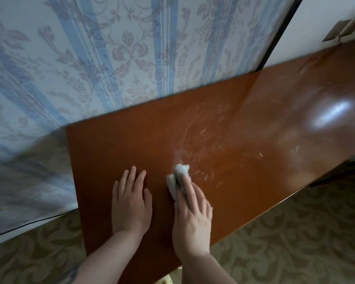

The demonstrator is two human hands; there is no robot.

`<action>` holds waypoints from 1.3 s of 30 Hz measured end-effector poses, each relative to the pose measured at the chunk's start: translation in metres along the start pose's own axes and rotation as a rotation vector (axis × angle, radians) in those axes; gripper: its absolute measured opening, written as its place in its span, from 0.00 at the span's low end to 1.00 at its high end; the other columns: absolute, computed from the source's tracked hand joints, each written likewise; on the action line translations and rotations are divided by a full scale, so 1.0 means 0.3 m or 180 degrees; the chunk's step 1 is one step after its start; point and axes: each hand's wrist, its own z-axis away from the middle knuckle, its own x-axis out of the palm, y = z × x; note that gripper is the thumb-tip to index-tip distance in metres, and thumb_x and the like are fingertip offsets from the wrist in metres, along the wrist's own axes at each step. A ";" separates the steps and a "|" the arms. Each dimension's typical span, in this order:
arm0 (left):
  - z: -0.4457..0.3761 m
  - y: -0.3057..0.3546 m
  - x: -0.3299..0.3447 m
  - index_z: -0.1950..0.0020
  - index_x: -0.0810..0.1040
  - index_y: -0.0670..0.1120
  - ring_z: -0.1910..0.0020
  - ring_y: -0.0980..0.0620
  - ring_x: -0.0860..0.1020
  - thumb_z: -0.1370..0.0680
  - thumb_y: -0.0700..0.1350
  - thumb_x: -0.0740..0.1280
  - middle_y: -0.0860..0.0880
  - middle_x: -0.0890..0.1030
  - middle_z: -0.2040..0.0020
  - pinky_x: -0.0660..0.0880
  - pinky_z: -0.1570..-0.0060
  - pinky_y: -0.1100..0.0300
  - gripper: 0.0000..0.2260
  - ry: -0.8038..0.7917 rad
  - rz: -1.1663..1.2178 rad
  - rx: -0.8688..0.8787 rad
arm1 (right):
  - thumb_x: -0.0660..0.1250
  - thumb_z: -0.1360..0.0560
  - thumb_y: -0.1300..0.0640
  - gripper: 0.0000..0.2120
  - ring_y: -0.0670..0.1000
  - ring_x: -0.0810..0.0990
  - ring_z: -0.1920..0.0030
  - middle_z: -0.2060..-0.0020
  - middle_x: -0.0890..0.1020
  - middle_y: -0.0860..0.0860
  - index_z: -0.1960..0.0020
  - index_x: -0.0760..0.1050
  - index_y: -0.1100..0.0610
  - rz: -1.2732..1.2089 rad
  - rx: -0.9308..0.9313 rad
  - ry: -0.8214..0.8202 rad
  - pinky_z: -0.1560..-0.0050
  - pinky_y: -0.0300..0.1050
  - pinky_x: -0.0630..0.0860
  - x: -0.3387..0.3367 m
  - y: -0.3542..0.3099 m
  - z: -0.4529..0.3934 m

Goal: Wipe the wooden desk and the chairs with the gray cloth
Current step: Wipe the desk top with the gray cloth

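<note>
Cloth (179, 177), gray and crumpled, lies under my right hand's (191, 220) straight fingers on the glossy, streaked desk (244, 140); my left hand (130, 203) rests flat just left.

Counts, head view only:

- Hands: 2. Left hand (130, 203) lower centre of frame, right hand (191, 214) just to its right.
- Cloths: 1, gray cloth (177, 179), centre of frame, bunched.
- Desks: 1, wooden desk (244, 144), running centre to upper right.
- Wall plates: 1 w/ 2 panels side by side (343, 30), upper right.
- Cables: 1, dark, along the wall's foot (39, 220), lower left.
- Bright glare spots on the desk top: 1 (330, 113), right side.
</note>
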 end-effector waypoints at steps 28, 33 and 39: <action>0.005 0.004 0.019 0.26 0.67 0.47 0.24 0.47 0.57 0.18 0.46 0.53 0.46 0.64 0.25 0.55 0.26 0.45 0.20 0.0287 -0.0028 -0.0190 | 0.73 0.33 0.64 0.26 0.52 0.68 0.43 0.36 0.73 0.47 0.36 0.77 0.53 0.0377 0.1205 -0.0058 0.50 0.54 0.75 0.032 0.004 -0.056; 0.000 -0.009 0.026 0.30 0.70 0.43 0.27 0.42 0.64 0.23 0.44 0.66 0.42 0.69 0.28 0.62 0.31 0.41 0.22 0.0294 -0.0300 -0.0077 | 0.70 0.32 0.57 0.26 0.50 0.68 0.42 0.35 0.71 0.44 0.34 0.74 0.47 -0.0017 -0.0215 -0.0497 0.48 0.49 0.75 0.056 -0.153 -0.077; -0.004 -0.002 0.025 0.28 0.68 0.46 0.25 0.45 0.60 0.20 0.46 0.55 0.45 0.67 0.26 0.57 0.27 0.44 0.20 0.0350 -0.0160 -0.0179 | 0.69 0.32 0.60 0.27 0.52 0.69 0.40 0.34 0.72 0.45 0.34 0.75 0.46 0.0305 -0.0434 -0.0608 0.46 0.51 0.74 0.047 -0.011 -0.092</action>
